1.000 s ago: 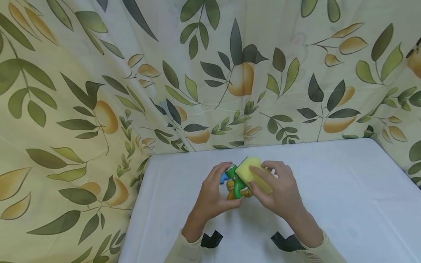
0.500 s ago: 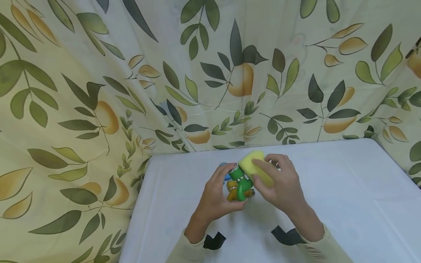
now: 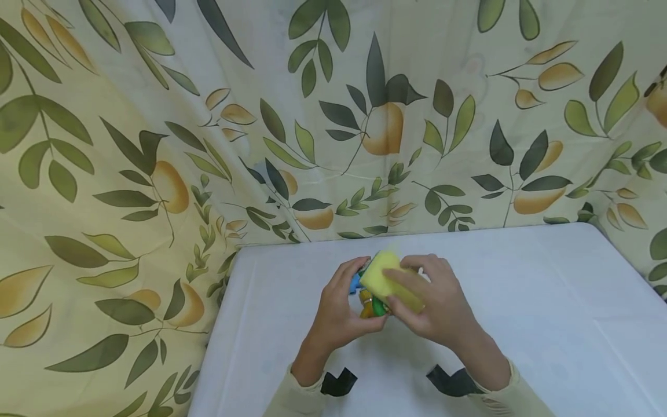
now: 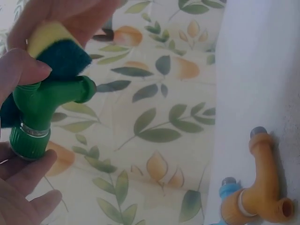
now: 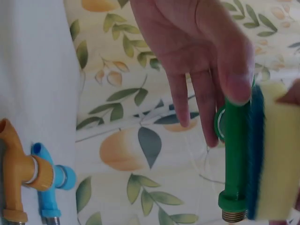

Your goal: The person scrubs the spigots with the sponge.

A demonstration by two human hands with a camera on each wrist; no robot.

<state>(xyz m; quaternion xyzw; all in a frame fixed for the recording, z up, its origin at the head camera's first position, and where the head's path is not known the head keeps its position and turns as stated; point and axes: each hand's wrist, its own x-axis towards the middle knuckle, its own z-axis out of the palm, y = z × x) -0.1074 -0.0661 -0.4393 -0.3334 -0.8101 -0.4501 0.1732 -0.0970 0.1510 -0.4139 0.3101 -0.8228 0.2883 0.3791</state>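
Observation:
My left hand (image 3: 336, 307) grips a green tap (image 4: 51, 96) between thumb and fingers, holding it up above the table. With my right hand (image 3: 443, 298) I hold a yellow sponge (image 3: 380, 281), its dark green scouring side (image 4: 65, 56) turned to the tap. In the right wrist view that scouring side lies along the length of the green tap (image 5: 236, 164), whose threaded end points down. From the head view the sponge covers most of the tap. Past my left hand, an orange tap (image 4: 262, 183) and a blue tap (image 4: 228, 188) rest on the table.
The white table (image 3: 521, 301) reaches out to both sides of my hands. A curtain (image 3: 333, 127) with leaf and fruit print hangs behind and left of it. Black straps (image 3: 339, 382) hang at both wrists.
The sponge first went up and right along the green tap, then back down and left, and now hides more of it. My left hand keeps its grip and hardly moves.

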